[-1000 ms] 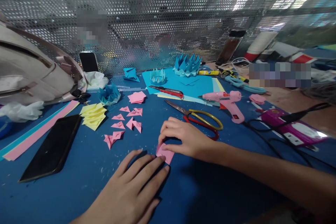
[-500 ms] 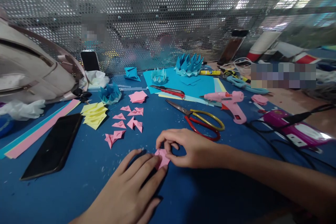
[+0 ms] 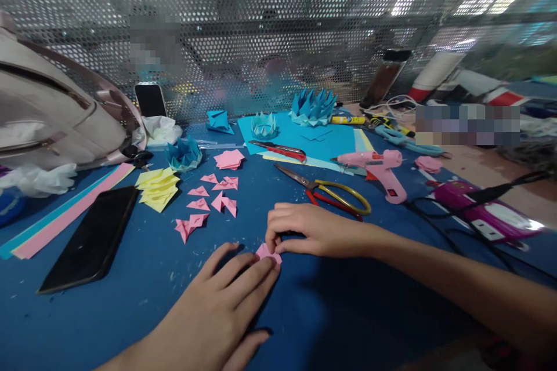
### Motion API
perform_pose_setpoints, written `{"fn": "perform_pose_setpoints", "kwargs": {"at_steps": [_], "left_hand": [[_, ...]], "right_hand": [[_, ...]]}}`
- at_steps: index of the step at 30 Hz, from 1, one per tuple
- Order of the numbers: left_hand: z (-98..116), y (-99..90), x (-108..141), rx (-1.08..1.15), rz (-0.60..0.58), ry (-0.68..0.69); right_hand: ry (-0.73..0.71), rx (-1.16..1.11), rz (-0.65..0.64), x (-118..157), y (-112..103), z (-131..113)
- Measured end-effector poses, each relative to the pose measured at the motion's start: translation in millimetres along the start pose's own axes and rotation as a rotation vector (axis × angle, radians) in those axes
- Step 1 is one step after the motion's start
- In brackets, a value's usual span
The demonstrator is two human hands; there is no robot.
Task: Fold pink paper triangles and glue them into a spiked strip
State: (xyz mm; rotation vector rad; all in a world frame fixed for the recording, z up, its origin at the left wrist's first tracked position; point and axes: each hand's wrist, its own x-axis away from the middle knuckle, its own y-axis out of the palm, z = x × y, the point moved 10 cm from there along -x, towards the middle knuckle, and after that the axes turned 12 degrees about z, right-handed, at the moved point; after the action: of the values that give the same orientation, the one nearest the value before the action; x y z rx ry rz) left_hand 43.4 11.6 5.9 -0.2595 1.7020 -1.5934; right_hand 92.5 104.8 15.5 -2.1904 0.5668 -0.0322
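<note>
A small piece of pink folded paper [image 3: 266, 253] lies on the blue table [image 3: 300, 319], partly hidden under my fingers. My left hand [image 3: 221, 307] is open, palm down, with its fingertips resting on the paper from the near left. On the paper's far right edge, my right hand [image 3: 300, 231] is closed, thumb and fingers pinching it. Left of my hands lie several small pink folded pieces [image 3: 224, 204], and behind them a stack of pink paper pieces [image 3: 229, 159]. Red-and-yellow-handled scissors [image 3: 324, 191] lie just beyond my right hand.
At left are yellow folded papers [image 3: 157, 188], a black phone [image 3: 89, 243], paper strips [image 3: 73, 211] and a backpack [image 3: 56, 98]. Blue origami [image 3: 313, 107] and a red cutter [image 3: 278, 151] lie behind. A pink glue gun [image 3: 378, 168] and cables [image 3: 452, 214] are at right.
My right hand has shifted slightly away from me, its fingers now closed together on the paper's far edge. Less of the pink paper shows between the hands. My left hand stays nearly in place.
</note>
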Motion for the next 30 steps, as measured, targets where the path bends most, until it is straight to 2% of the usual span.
{"fn": "perform_pose_setpoints", "kwargs": {"at_steps": [7, 20, 30], "left_hand": [[0.4, 0.3, -1.9, 0.010, -0.044, -0.016], [-0.4, 5.0, -3.7, 0.045, -0.161, -0.030], [0.1, 5.3, -4.6, 0.033, -0.138, -0.037]], "right_hand": [[0.058, 0.020, 0.013, -1.4, 0.2, 4.6], [0.084, 0.009, 0.053, -5.6, 1.1, 9.8], [0.151, 0.015, 0.093, -7.1, -0.1, 12.4]]}}
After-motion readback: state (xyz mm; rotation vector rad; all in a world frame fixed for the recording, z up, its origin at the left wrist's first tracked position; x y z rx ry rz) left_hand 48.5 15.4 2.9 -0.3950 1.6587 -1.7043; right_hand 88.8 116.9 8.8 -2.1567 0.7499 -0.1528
